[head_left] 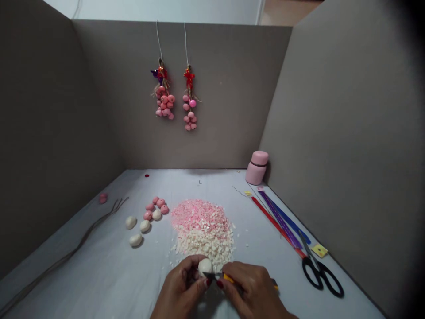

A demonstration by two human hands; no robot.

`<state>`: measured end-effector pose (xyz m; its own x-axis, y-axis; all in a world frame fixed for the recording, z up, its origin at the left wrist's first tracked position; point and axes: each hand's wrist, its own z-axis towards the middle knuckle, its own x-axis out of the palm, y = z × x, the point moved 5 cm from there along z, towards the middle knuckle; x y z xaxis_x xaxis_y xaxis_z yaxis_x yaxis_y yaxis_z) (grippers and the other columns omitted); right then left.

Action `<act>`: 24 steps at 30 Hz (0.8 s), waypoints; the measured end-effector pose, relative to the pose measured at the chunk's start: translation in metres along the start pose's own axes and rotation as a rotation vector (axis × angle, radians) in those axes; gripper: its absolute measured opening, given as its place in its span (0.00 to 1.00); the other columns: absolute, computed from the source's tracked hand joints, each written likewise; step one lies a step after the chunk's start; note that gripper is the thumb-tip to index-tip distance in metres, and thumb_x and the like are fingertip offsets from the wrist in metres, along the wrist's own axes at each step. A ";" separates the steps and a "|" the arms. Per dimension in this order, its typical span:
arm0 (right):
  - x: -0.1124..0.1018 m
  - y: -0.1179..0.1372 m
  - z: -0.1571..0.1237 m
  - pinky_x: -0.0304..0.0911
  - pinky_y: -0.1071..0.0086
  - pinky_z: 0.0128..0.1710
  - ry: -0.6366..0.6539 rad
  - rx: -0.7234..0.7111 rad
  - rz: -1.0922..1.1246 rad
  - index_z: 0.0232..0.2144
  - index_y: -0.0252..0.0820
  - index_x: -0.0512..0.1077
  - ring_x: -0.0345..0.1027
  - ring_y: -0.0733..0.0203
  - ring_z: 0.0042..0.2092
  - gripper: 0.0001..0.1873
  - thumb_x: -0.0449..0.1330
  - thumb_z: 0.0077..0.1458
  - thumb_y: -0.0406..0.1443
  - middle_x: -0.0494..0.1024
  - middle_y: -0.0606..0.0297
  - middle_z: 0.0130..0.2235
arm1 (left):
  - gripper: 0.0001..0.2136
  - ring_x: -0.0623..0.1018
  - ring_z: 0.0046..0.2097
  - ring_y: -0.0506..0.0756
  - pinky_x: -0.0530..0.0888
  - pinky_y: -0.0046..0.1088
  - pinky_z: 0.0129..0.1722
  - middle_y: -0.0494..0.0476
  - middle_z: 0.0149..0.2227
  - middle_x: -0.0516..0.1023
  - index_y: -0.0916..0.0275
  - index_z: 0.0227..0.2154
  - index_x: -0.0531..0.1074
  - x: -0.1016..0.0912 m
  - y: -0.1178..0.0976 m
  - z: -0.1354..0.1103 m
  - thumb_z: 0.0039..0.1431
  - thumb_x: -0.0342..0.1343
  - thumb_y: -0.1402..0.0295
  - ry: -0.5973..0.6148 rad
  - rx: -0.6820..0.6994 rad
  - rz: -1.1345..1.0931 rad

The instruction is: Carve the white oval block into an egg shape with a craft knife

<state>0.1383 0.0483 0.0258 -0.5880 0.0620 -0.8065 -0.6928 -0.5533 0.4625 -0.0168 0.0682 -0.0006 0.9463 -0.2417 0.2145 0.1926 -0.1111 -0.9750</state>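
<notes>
Between its thumb and fingers, my left hand (182,287) grips a white ball (205,265), perhaps foam or wax. My right hand (255,285) is closed around a yellow utility knife (228,278), whose dark blade lies against the ball's lower side. Just beyond both hands is a heap of white chips (207,243), merging into pink chips (199,213) at the back. Left of the heap sit several pink balls (160,203) with small dark holes or dents, and several white balls (135,240). Part of the knife handle is hidden by my right hand.
Black-handled scissors (321,270), a red ribbon (277,226), a purple ribbon (280,220) and a blue ribbon (292,223) lie along the right. A pink flask (256,168) stands behind them. Brown cords (78,246) run along the left. Two bead bunches (164,99) hang on the grey back panel (226,97).
</notes>
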 end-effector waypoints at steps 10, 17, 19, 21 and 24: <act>-0.005 0.000 0.002 0.50 0.71 0.23 -0.101 -0.041 -0.070 0.23 0.42 0.65 0.67 0.63 0.23 0.17 0.47 0.64 0.38 0.71 0.67 0.21 | 0.11 0.68 0.32 0.53 0.64 0.30 0.33 0.51 0.28 0.71 0.62 0.32 0.74 0.006 -0.009 0.000 0.52 0.60 0.59 0.109 0.028 0.087; -0.006 -0.009 0.003 0.51 0.71 0.24 -0.092 0.070 -0.056 0.23 0.43 0.66 0.68 0.62 0.24 0.18 0.47 0.64 0.40 0.72 0.67 0.22 | 0.12 0.69 0.34 0.55 0.65 0.32 0.34 0.53 0.30 0.73 0.62 0.34 0.75 0.004 -0.006 -0.001 0.52 0.60 0.59 0.109 0.025 0.117; -0.006 -0.018 0.004 0.50 0.71 0.24 -0.079 0.179 -0.065 0.23 0.44 0.66 0.67 0.62 0.23 0.18 0.47 0.64 0.41 0.72 0.67 0.22 | 0.12 0.69 0.34 0.55 0.65 0.31 0.34 0.53 0.30 0.73 0.61 0.34 0.75 0.006 -0.008 -0.003 0.51 0.61 0.59 0.110 0.043 0.139; -0.006 -0.025 0.004 0.50 0.71 0.24 -0.077 0.250 -0.055 0.24 0.44 0.66 0.66 0.62 0.23 0.19 0.47 0.64 0.42 0.72 0.68 0.21 | 0.12 0.69 0.33 0.54 0.65 0.30 0.33 0.51 0.29 0.72 0.60 0.33 0.76 0.008 -0.006 -0.004 0.51 0.61 0.58 0.119 0.050 0.136; -0.005 -0.026 0.004 0.50 0.71 0.24 -0.080 0.270 -0.001 0.24 0.44 0.65 0.65 0.63 0.23 0.19 0.46 0.65 0.43 0.70 0.69 0.21 | 0.11 0.69 0.33 0.53 0.65 0.30 0.34 0.51 0.29 0.72 0.58 0.35 0.76 0.008 -0.003 -0.003 0.52 0.61 0.59 0.110 0.064 0.063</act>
<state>0.1579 0.0657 0.0190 -0.6112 0.1335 -0.7801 -0.7729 -0.3128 0.5521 -0.0108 0.0640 0.0042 0.9236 -0.3508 0.1546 0.1532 -0.0318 -0.9877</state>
